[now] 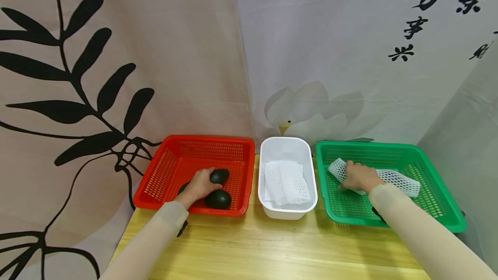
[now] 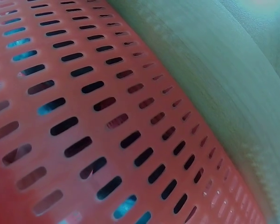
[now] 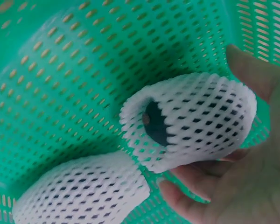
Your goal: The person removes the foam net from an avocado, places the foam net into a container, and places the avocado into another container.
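In the red basket (image 1: 155, 176), my left hand (image 1: 198, 186) grips a dark avocado (image 1: 219, 176) between fingers and thumb. Another avocado (image 1: 218, 199) lies just below it, and a third is partly hidden behind the hand. Inside the green basket (image 1: 439, 172), my right hand (image 3: 242, 163) is around an avocado in a white foam net (image 3: 200, 119). Its thumb (image 3: 252, 70) stands straight and apart from the net, while the fingers lie loosely beneath. A second foam-netted avocado (image 3: 84, 191) rests beside it. The left wrist view shows only the red basket's slotted wall and a sleeve.
Between the baskets stands a white bin (image 1: 288, 146) with foam nets (image 1: 285, 182) lying in it. All three containers sit on a wooden table (image 1: 280, 245), close to the printed curtain (image 1: 194, 55) behind.
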`<move>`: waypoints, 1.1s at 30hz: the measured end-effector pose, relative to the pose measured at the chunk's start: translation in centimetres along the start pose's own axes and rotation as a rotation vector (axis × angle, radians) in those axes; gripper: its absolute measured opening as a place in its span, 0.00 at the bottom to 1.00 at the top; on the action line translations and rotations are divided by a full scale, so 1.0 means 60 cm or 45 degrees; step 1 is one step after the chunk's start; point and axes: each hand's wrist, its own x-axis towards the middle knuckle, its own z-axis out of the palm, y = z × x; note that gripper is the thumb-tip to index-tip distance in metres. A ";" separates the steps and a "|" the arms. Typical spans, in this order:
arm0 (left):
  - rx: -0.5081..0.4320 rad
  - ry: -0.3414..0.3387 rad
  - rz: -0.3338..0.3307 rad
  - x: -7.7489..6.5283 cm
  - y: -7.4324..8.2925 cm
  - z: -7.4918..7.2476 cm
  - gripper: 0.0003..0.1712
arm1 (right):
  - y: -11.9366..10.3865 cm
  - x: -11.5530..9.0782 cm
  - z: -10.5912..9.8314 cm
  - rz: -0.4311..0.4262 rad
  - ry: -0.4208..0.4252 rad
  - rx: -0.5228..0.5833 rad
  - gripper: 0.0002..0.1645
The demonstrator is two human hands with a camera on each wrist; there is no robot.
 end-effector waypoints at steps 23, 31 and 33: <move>-0.073 0.092 0.062 -0.011 0.010 -0.013 0.41 | 0.014 0.012 0.007 -0.056 0.064 0.000 0.50; -0.083 0.141 0.115 -0.020 0.012 -0.027 0.40 | 0.020 0.004 -0.010 -0.064 0.202 -0.082 0.45; -0.082 0.161 0.136 -0.024 0.016 -0.030 0.39 | 0.022 -0.001 -0.011 -0.074 0.237 -0.080 0.45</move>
